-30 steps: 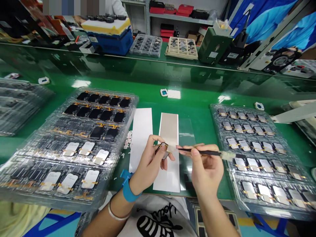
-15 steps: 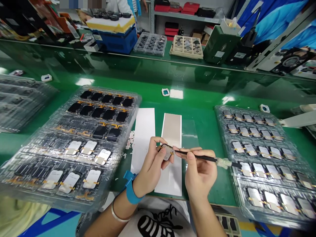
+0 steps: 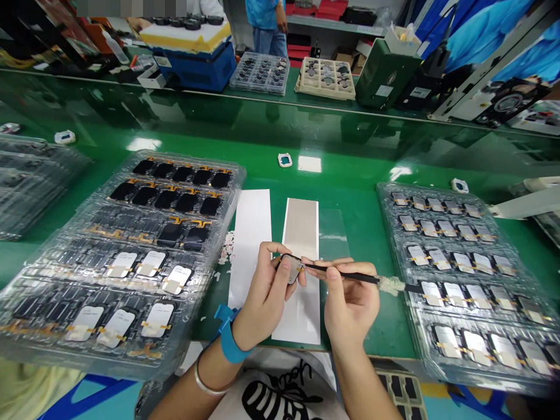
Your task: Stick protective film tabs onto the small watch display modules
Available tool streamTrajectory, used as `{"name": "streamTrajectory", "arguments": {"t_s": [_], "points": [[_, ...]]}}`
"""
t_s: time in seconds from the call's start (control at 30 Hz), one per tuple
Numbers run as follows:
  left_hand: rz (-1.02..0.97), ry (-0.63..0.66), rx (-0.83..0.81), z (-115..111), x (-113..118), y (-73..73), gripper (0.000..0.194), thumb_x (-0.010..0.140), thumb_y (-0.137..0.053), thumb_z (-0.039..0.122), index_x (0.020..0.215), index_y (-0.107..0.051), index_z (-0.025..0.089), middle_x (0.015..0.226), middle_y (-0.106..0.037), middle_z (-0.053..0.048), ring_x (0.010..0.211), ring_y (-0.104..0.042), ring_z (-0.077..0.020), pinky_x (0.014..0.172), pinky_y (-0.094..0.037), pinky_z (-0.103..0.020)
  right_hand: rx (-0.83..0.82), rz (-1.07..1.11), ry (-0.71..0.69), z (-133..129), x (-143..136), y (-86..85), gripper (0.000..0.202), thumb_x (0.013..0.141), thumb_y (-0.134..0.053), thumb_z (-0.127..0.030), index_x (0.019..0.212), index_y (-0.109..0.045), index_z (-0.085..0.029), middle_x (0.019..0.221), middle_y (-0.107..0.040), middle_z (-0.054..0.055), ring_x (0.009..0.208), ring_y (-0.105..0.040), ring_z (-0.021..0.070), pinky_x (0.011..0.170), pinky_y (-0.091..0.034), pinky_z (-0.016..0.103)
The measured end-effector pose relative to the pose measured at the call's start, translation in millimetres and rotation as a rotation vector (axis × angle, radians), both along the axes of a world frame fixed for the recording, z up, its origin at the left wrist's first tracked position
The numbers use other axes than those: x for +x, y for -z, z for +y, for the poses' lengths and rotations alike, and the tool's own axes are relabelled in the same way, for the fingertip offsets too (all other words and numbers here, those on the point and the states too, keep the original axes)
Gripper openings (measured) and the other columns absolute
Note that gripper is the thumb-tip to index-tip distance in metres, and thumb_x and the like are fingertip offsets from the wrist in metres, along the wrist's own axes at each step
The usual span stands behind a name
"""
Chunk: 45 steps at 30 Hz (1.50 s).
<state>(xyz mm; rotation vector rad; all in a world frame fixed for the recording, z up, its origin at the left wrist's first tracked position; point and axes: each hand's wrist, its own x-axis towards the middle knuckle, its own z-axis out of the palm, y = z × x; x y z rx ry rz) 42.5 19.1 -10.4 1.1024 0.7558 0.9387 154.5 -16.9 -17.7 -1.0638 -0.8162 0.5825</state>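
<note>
My left hand (image 3: 268, 291) is closed around a small display module (image 3: 287, 273), a rounded, pale-backed piece with a dark edge, held by thumb and fingers. In my right hand (image 3: 352, 303) are black tweezers (image 3: 350, 275), pinched like a pen, with whitish wrapping near the rear end. Their tip touches or nearly touches the module's right edge, where a bit of orange shows. Under both hands lies a white strip with a beige-grey face (image 3: 301, 227). To its left is a plain white strip (image 3: 249, 233). Fingers hide part of the module.
A clear tray (image 3: 192, 309) of dark and white-backed modules stands left; another tray (image 3: 398, 280) of silver-backed modules stands right. Stacked trays (image 3: 30, 186) sit far left. Small pinkish scraps (image 3: 227, 248) lie beside the plain strip. A blue box (image 3: 192, 64) is on the raised shelf behind.
The view has shifted slightly, so the bench things sit a little further left. Both hands keep the same hold, with the tweezers at the module's edge. A person in blue shows more at the back.
</note>
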Motion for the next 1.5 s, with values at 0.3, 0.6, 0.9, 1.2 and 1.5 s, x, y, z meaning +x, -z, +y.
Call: {"name": "streamTrajectory", "arguments": {"t_s": [0.3,0.6,0.9,1.2,1.5], "points": [[0.215,-0.043,0.068,2,-3,5.2,0.016,0.099,-0.053,0.027,0.098,-0.037,0.025,0.065,-0.048,0.008,0.058,-0.044,-0.0104,0.053,-0.033,-0.022,0.009,-0.101,0.116,-12,33,-13.4,0.012,0.092,-0.062,-0.012,0.094,-0.057,-0.022,0.086,-0.068,0.001,0.084,-0.072,0.0139,0.072,-0.065,0.027],[0.523,0.530,0.324,-7,1,-2.8,0.011,0.105,-0.036,0.032,0.106,-0.043,0.024,0.091,-0.067,-0.004,0.078,-0.062,-0.0184,0.066,-0.042,-0.031,-0.376,-0.285,-0.149,-75,88,8.5,0.008,0.093,-0.062,-0.017,0.098,-0.058,-0.022,0.095,-0.061,0.003,0.087,-0.071,0.0158,0.074,-0.065,0.030],[0.650,0.704,0.469,-7,8,1.9,0.013,0.105,-0.038,0.030,0.103,-0.049,0.023,0.096,-0.070,-0.004,0.076,-0.065,-0.0196,0.063,-0.041,-0.029,-0.374,-0.409,-0.216,-87,79,23.9,0.006,0.093,-0.062,-0.016,0.097,-0.063,-0.020,0.093,-0.060,0.004,0.087,-0.069,0.0169,0.073,-0.062,0.029],[0.687,0.737,0.423,-5,5,2.0,0.019,0.107,-0.033,0.037,0.105,-0.047,0.024,0.098,-0.070,-0.003,0.078,-0.065,-0.0202,0.064,-0.039,-0.030,-0.417,-0.286,-0.211,-91,81,32.7,0.006,0.091,-0.066,-0.022,0.097,-0.067,-0.020,0.095,-0.062,0.005,0.087,-0.071,0.0197,0.072,-0.065,0.033],[0.643,0.683,0.372,-6,6,1.5,0.016,0.105,-0.040,0.035,0.101,-0.051,0.023,0.097,-0.072,-0.005,0.078,-0.067,-0.0202,0.063,-0.042,-0.029,-0.370,-0.090,-0.146,-83,81,23.0,0.011,0.091,-0.067,-0.027,0.090,-0.059,-0.020,0.084,-0.067,0.000,0.066,-0.074,0.0145,0.064,-0.064,0.027]]}}
